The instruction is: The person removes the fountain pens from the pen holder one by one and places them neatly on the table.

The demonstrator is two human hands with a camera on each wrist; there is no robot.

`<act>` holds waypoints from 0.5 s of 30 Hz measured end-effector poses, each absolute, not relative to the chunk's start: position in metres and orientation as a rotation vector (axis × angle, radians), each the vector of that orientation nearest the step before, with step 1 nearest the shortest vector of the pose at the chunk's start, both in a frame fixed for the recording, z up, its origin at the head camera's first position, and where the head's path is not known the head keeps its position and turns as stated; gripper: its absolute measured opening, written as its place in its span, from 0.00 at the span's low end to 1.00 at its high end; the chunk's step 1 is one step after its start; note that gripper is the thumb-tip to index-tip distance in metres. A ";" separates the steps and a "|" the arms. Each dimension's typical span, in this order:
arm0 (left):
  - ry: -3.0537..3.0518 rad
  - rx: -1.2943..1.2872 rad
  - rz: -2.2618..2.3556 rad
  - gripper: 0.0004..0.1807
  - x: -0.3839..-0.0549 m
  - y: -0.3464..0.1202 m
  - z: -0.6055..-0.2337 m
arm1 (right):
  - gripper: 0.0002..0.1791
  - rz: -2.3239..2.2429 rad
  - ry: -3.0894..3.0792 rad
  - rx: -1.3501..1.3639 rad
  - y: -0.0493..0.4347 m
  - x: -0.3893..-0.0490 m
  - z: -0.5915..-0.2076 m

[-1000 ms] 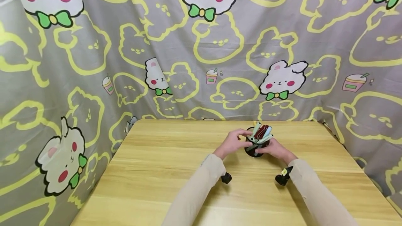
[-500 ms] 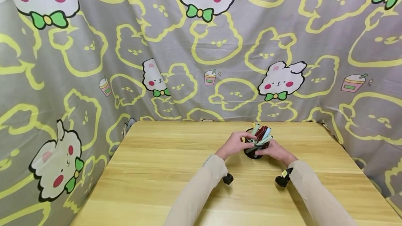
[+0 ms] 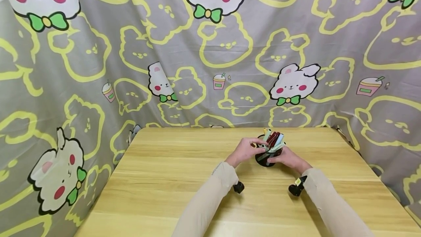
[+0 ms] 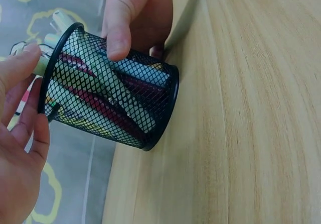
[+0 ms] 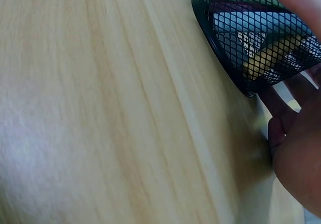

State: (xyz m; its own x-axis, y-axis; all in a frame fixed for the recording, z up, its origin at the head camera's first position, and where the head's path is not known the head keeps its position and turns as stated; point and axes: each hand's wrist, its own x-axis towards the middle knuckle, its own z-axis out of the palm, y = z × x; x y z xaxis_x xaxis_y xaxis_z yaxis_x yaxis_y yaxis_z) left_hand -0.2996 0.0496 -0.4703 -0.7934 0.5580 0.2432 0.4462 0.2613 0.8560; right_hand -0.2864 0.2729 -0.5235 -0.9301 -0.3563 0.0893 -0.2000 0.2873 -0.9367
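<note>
Right of centre in the head view, the right grip (image 3: 289, 158) holds a black mesh cup (image 3: 262, 161) of pens; the left grip (image 3: 244, 151) pinches a pale pen (image 3: 263, 146) at the rim.

Toward the far edge of the smooth, faintly shiny wood-grained desk (image 3: 158, 182), the pen holder (image 4: 113, 91) looked like metal mesh, glossy at both ends; its pens (image 3: 279, 146) seemed smooth plastic. The curtain (image 3: 184, 46) and sleeves (image 3: 335, 202) were matt, creased cloth.

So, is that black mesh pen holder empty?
Not empty: the black mesh pen holder has pens sticking out of its top, and their shafts show through its sides.
</note>
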 end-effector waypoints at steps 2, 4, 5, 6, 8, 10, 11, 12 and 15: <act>2.392 0.938 1.597 0.11 -0.299 0.049 -0.469 | 0.40 -1.725 2.405 -0.530 0.273 -0.287 -0.524; 2.381 0.923 1.611 0.11 -0.298 0.049 -0.468 | 0.39 -1.736 2.401 -0.538 0.273 -0.287 -0.524; 2.376 0.921 1.620 0.11 -0.298 0.048 -0.467 | 0.39 -1.737 2.403 -0.554 0.273 -0.288 -0.525; 2.377 0.923 1.621 0.11 -0.297 0.048 -0.466 | 0.39 -1.739 2.404 -0.557 0.273 -0.288 -0.525; 2.376 0.929 1.627 0.11 -0.297 0.048 -0.465 | 0.39 -1.737 2.410 -0.568 0.273 -0.288 -0.526; 2.368 0.923 1.640 0.11 -0.298 0.048 -0.463 | 0.40 -1.720 2.427 -0.566 0.274 -0.288 -0.526; 2.362 0.923 1.650 0.11 -0.298 0.047 -0.463 | 0.40 -1.714 2.434 -0.561 0.274 -0.288 -0.526; 2.356 0.920 1.658 0.12 -0.297 0.046 -0.462 | 0.40 -1.707 2.440 -0.554 0.273 -0.288 -0.526; 2.334 0.905 1.697 0.12 -0.297 0.044 -0.459 | 0.40 -1.693 2.458 -0.548 0.273 -0.287 -0.524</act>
